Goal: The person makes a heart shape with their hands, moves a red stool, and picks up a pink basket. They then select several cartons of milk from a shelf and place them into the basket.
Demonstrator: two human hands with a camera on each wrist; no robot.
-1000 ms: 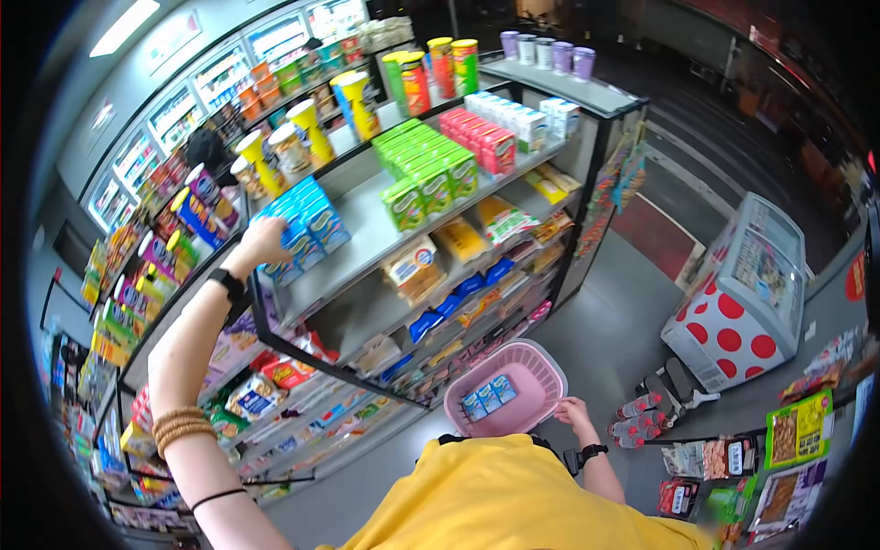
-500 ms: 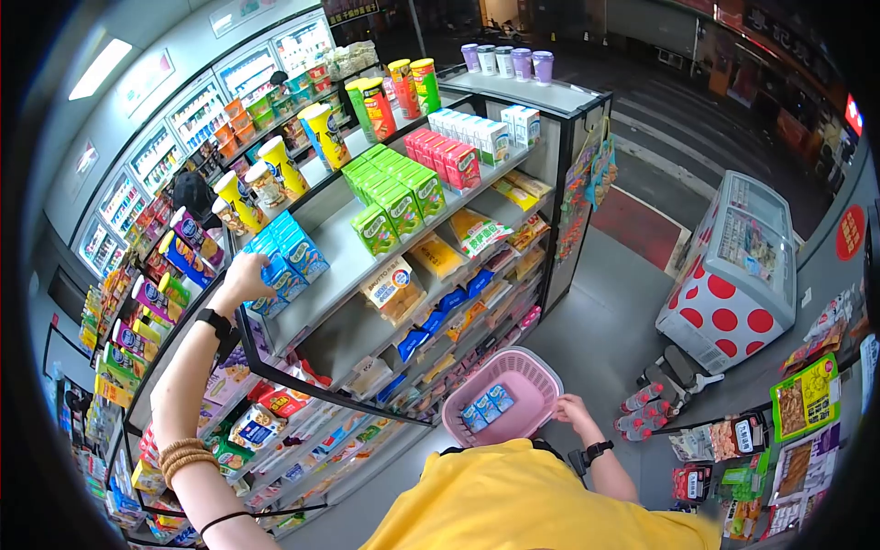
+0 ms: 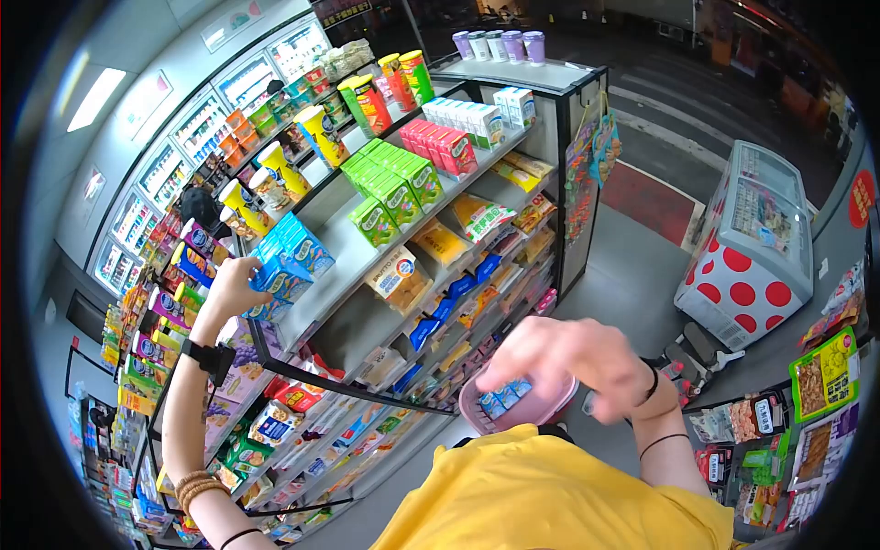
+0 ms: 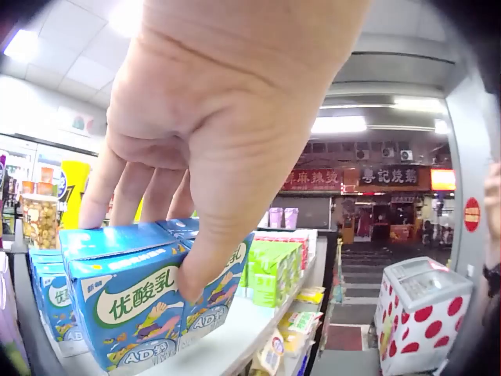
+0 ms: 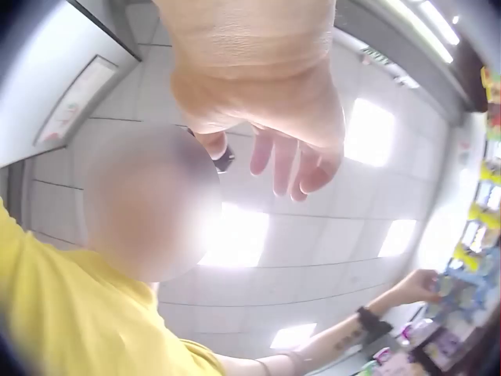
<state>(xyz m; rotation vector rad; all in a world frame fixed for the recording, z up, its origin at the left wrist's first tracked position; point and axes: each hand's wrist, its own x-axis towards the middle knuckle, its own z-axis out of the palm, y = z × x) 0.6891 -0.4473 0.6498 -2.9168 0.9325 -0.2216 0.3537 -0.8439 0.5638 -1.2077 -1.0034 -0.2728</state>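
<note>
On the top shelf's near corner my left hand (image 3: 236,290) grips blue drink cartons (image 3: 304,249). In the left wrist view its thumb (image 4: 205,270) presses the front of a blue carton (image 4: 129,309), while the other fingers reach over behind. More blue cartons (image 4: 53,294) stand beside it. My right hand (image 3: 573,362) is raised in front of my body above the pink basket (image 3: 469,412), fingers loosely bent and nothing in them. Inside the basket lie several blue cartons (image 3: 504,396), partly hidden by that hand. Against the ceiling, the right wrist view shows its hanging fingers (image 5: 283,166).
Green cartons (image 3: 394,192), red cartons (image 3: 438,147) and white cartons (image 3: 467,119) line the same shelf. Bagged snacks (image 3: 399,278) fill the levels below. A spotted freezer (image 3: 747,266) stands at right, near hanging snack packs (image 3: 825,385).
My right hand has left the basket's rim and risen in front of my body. The left hand stays at the blue cartons, its thumb now showing. The head view has shifted slightly.
</note>
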